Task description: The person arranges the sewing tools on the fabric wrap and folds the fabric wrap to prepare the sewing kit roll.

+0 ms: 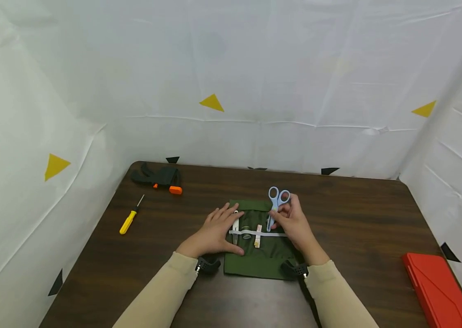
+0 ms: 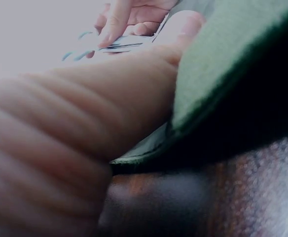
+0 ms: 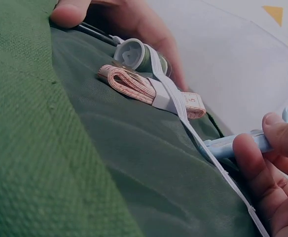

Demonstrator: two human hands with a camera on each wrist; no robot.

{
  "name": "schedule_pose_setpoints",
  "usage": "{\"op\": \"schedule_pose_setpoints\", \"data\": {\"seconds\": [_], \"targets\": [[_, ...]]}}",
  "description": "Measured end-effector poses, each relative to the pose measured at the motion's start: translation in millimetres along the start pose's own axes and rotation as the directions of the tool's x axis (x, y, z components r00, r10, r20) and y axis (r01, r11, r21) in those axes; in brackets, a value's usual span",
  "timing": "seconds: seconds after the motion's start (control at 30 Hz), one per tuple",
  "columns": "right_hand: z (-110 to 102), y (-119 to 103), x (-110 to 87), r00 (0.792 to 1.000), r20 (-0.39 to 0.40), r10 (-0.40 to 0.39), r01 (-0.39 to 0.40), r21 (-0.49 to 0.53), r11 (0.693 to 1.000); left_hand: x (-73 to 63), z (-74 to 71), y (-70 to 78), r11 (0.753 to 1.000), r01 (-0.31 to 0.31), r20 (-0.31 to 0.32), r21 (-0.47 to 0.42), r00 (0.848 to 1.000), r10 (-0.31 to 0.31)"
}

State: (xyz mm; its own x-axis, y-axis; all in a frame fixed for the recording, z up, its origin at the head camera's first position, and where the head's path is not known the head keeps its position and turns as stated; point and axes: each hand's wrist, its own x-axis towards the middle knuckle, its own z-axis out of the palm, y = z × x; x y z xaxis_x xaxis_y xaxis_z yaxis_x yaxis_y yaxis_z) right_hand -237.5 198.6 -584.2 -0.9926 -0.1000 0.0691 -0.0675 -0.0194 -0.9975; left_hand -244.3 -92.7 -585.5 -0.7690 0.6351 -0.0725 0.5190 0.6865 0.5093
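Note:
A green fabric organizer (image 1: 255, 269) lies unfolded on the table. My left hand (image 1: 216, 230) rests on its left side with fingers spread. My right hand (image 1: 294, 228) pinches light blue scissors (image 1: 274, 206), handles up, with the lower end at a white elastic band (image 1: 273, 234). In the right wrist view the scissors' tip (image 3: 222, 148) meets that band; how far it goes under is hard to tell. The band crosses a folded tape measure (image 3: 134, 86), a thread spool (image 3: 132, 53) and a slim white-and-grey tool (image 1: 236, 225) beside my left hand.
A yellow screwdriver (image 1: 128, 222) lies at the left of the dark wood table (image 1: 358, 214). Behind it sits a dark strap bundle (image 1: 161, 175) with orange parts. A red case (image 1: 440, 287) stands at the right edge. White sheeting (image 1: 276, 68) surrounds the table.

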Motion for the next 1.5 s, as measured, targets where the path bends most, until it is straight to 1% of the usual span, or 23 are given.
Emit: {"op": "schedule_pose_setpoints", "data": {"seconds": [0.17,0.3,0.4,0.57,0.73,0.93,1.03,1.13,1.27,1.33,1.43,1.5], "targets": [[-1.6,-3.2,0.9,1.0,-0.004,0.031,-0.031,-0.013,0.999,0.4,-3.9,2.4,1.0,0.001,0.005,0.013,1.0,-0.001],[-3.4,-8.2,3.7,0.999,-0.001,0.046,-0.046,-0.039,0.998,0.2,-11.3,7.7,1.0,0.017,-0.012,-0.021,1.0,-0.017],[-4.0,-9.4,4.9,0.998,-0.001,0.059,-0.059,-0.054,0.997,-0.2,-13.6,8.8,0.999,0.032,-0.018,-0.032,0.999,-0.033],[-2.1,-4.3,3.6,0.996,0.019,0.086,-0.084,-0.069,0.994,-2.6,-10.7,4.6,0.999,0.029,-0.007,-0.03,1.0,-0.029],[0.4,-4.6,0.4,0.995,0.049,0.085,-0.079,-0.13,0.988,-3.6,-7.6,1.3,0.999,0.027,0.015,-0.039,1.0,-0.026],[1.0,-7.7,-0.5,0.997,0.027,0.077,-0.071,-0.16,0.985,-2.4,-8.3,1.7,0.999,0.015,0.01,-0.038,1.0,-0.015],[0.0,-5.6,-1.0,0.996,0.024,0.085,-0.08,-0.173,0.982,-1.7,-6.8,1.5,0.999,0.014,0.003,-0.045,1.0,-0.014],[-1.4,-4.4,-1.2,0.994,0.031,0.1,-0.093,-0.189,0.978,-0.6,-6.1,0.8,0.997,0.016,-0.011,-0.069,1.0,-0.017],[-2.1,-4.7,-0.3,0.992,0.051,0.115,-0.099,-0.242,0.965,0.8,-7.3,0.8,0.994,0.026,-0.029,-0.106,0.999,-0.029],[-1.8,-5.7,-0.7,0.993,0.054,0.106,-0.086,-0.291,0.953,1.4,-7.0,0.7,0.994,0.034,-0.035,-0.103,0.999,-0.038],[-1.9,-5.9,-0.8,0.996,0.064,0.062,-0.034,-0.37,0.928,1.3,-6.6,0.9,0.993,0.045,-0.039,-0.109,0.998,-0.049],[-2.2,-6.0,-0.5,0.997,0.08,0.019,0.017,-0.429,0.903,1.1,-6.3,0.8,0.993,0.05,-0.038,-0.111,0.998,-0.055]]}}
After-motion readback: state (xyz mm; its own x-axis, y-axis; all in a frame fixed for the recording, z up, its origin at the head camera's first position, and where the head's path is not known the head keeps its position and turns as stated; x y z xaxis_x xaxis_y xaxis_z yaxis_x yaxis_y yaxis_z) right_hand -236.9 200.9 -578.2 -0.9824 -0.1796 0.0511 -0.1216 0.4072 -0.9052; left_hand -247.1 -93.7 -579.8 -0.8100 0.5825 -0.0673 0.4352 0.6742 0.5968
